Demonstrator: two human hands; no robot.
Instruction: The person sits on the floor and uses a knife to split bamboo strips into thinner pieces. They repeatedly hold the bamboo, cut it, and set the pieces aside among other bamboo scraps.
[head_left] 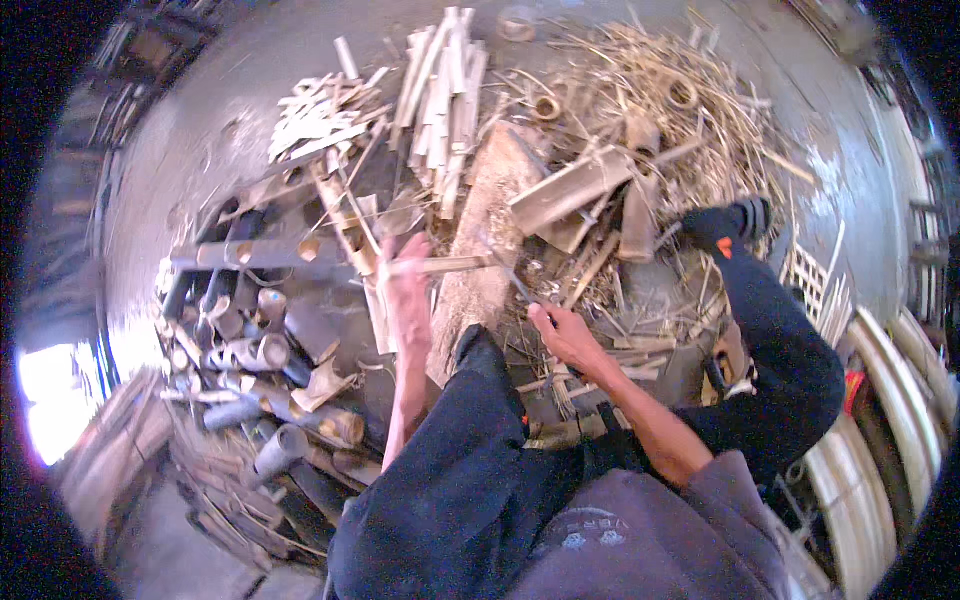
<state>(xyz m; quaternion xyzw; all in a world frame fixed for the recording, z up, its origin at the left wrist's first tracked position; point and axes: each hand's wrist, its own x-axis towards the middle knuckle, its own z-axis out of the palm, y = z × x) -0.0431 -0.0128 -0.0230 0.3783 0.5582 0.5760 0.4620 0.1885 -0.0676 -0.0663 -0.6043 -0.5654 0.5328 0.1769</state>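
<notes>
My left hand, a little blurred, grips one end of a pale bamboo strip. The strip points right, its far end over a worn wooden plank. My right hand is closed round the handle of a knife, whose blade slants up and left to the strip's far end. My foot in a dark sock rests on the near part of the plank. Split bamboo pieces lie just right of the plank.
Pale bamboo slats are stacked beyond the plank, with shorter pieces to their left. Bamboo tubes pile up on the left. Shavings heap at the far right. Large curved bamboo lengths stand at the right.
</notes>
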